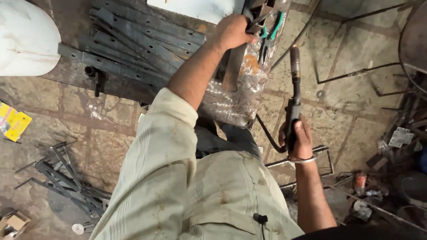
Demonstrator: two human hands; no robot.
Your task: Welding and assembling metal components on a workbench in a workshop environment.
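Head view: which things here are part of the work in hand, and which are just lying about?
In hand:
left hand on a metal piece at the bench edge
right hand gripping the welding torch

Lying about:
flat steel bars on the bench
pliers
bent strips on the floor
yellow packet

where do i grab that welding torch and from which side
Grip the welding torch by its thick black handle at the lower end, as the right hand does, coming from below. The brown nozzle points up and away; the cable leaves near the handle.
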